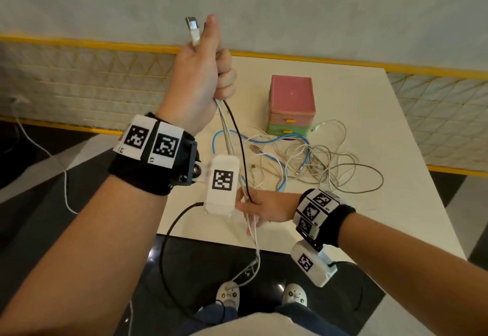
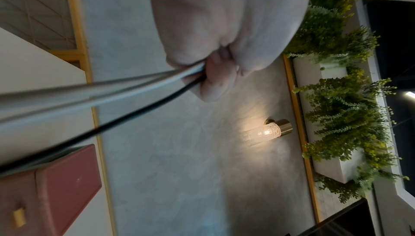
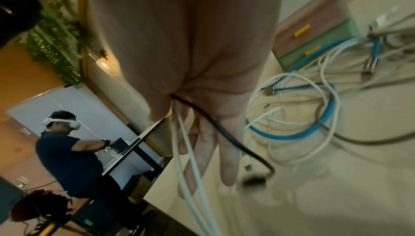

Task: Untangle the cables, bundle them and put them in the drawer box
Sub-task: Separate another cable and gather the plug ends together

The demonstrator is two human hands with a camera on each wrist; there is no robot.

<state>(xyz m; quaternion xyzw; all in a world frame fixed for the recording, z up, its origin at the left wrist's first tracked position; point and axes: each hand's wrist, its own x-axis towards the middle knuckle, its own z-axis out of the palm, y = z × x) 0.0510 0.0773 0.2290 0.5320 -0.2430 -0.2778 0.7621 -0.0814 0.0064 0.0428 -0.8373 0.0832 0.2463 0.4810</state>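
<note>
Up high, left hand (image 1: pixel 200 76) grips cables (image 1: pixel 227 129); right hand (image 1: pixel 260 207) pinches them lower. Drawer box (image 1: pixel 291 105) shut, contents unseen.

A bright, shiny metal plug tip (image 1: pixel 190 22) on a smooth white plastic cable (image 1: pixel 224 127) is seen above the left hand (image 1: pixel 196 82). A thin black cable (image 1: pixel 239 137) with a smooth sheath is held beside it. Beyond the right hand (image 1: pixel 260 207), a matt pink and green plastic drawer box (image 1: pixel 291 105) is set on a smooth, matt cream tabletop (image 1: pixel 396 203), next to a glossy blue cable (image 1: pixel 284 141).
</note>
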